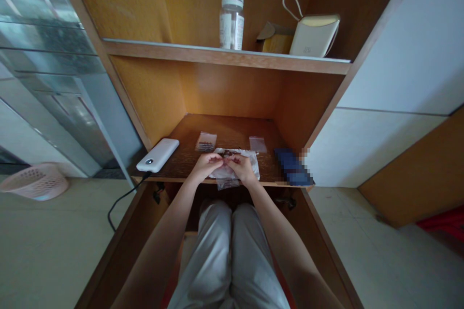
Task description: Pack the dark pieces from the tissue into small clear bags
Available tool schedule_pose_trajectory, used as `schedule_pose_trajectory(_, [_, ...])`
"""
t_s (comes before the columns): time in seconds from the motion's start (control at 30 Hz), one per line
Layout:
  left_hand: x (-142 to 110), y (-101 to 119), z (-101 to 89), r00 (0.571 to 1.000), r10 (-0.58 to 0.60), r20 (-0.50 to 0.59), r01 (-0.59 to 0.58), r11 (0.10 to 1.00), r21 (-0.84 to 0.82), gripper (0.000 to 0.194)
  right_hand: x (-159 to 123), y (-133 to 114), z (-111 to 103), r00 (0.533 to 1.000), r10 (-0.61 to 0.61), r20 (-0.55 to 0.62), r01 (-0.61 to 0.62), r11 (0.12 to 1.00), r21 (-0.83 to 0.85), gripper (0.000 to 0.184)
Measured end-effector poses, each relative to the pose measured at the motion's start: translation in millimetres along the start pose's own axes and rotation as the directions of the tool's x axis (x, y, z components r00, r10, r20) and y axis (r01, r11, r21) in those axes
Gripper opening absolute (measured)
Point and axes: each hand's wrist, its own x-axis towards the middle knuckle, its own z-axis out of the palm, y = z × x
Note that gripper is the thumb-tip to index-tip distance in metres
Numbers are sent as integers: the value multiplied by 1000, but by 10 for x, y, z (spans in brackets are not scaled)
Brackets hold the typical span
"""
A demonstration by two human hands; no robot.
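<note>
My left hand (206, 166) and my right hand (240, 168) meet over the lower shelf, fingers closed in a pinch with the tips close together. Whatever they hold between them is too small to make out. Under the hands lies a crumpled white sheet or bag (254, 166), with small dark pieces (229, 153) on its far side. A clear plastic bag (228, 184) hangs over the shelf's front edge below the fingers. Beyond my left hand is a small clear bag (206, 142) holding several thin dark pieces. Another small clear bag (257, 144) lies beyond my right hand.
A white power bank (158, 155) with a black cable (122, 199) rests at the shelf's left. At right lies a dark blue, blurred-out object (293, 166). The upper shelf (174, 51) bears a clear bottle (231, 23), an opened box (277, 40) and a cream device (314, 36).
</note>
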Motion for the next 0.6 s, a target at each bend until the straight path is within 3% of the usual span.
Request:
schedule_pose_trajectory(0.33, [-4,13,1,1000,3,14,-3,1000,21,18,-11,-22,-22,1000,4,2,-4,1000,-22,14])
schedule_pose_trajectory(0.6, [-1,31,7,1000,-4,28,5,1000,-12,25,-9,-33,-19,1000,6,5,-6,1000,1,22])
